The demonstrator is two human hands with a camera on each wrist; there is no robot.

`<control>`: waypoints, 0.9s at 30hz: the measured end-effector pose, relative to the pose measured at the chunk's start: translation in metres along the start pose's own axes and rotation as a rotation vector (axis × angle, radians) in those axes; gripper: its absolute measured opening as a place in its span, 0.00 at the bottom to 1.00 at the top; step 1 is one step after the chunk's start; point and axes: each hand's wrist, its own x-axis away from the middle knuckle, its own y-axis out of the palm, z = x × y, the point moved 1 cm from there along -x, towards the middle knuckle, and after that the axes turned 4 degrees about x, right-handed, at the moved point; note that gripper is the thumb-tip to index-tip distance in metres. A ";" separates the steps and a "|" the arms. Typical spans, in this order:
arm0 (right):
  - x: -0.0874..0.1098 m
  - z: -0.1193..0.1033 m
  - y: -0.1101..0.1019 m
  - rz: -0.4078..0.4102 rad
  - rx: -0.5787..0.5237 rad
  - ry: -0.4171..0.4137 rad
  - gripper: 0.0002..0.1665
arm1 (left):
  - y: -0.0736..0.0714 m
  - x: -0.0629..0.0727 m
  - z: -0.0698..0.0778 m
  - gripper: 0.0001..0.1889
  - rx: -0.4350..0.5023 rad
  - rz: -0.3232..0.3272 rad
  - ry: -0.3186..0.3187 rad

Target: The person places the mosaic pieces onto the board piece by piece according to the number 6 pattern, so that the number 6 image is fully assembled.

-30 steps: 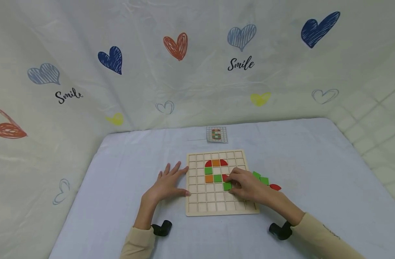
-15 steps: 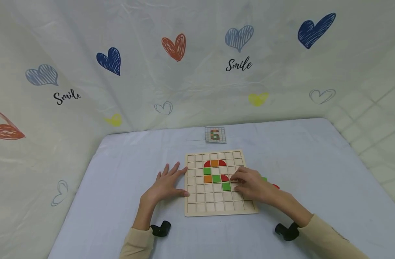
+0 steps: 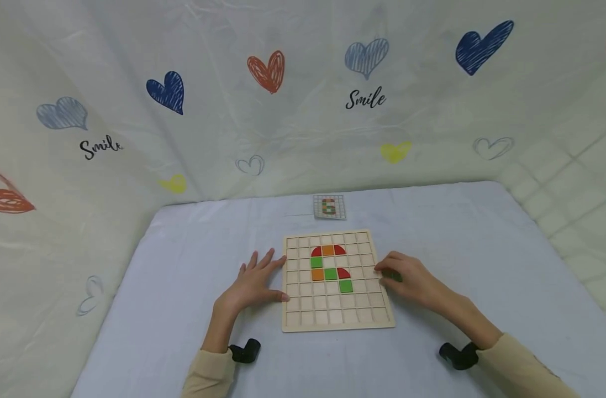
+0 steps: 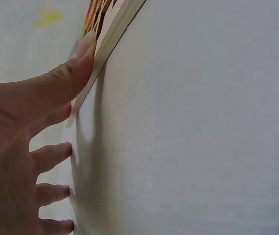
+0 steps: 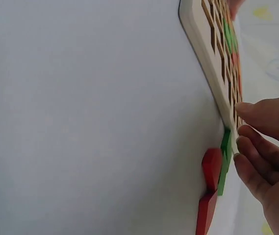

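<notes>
A square wooden grid board [image 3: 337, 317] lies on the table. Set in its cells are green squares [image 3: 346, 286], orange squares [image 3: 317, 274] and red quarter-round tiles [image 3: 343, 273]. My left hand [image 3: 250, 287], fingers spread, touches the board's left edge with thumb and index finger. My right hand [image 3: 414, 282] is at the right edge, over loose green tiles [image 3: 393, 275]. In the right wrist view its thumb and fingers are apart, with no tile visible between them. Loose green tiles [image 5: 222, 178] and red tiles [image 5: 212, 166] lie beside the board there, partly overlapping in view.
A small card [image 3: 330, 207] printed with a coloured grid pattern lies behind the board. White cloth covers the table [image 3: 223, 232], and a printed curtain [image 3: 303, 121] hangs at the back. Black wrist devices [image 3: 459, 356] sit at both cuffs.
My right hand has left the green square in the board and moved right, past the board's edge, to the loose tiles. My left hand stays at the left edge.
</notes>
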 end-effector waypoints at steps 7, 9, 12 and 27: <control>0.000 0.010 -0.002 0.002 0.013 0.052 0.13 | -0.001 0.001 -0.003 0.50 0.016 0.000 0.012; 0.001 0.012 -0.003 -0.003 0.020 0.067 0.13 | -0.001 0.000 -0.002 0.50 0.017 0.000 0.010; 0.004 0.015 -0.006 -0.010 0.029 0.092 0.13 | 0.000 0.000 -0.002 0.50 0.016 0.002 0.008; 0.028 0.022 -0.017 -0.060 0.046 0.010 0.15 | -0.003 0.001 0.003 0.49 0.018 -0.005 0.010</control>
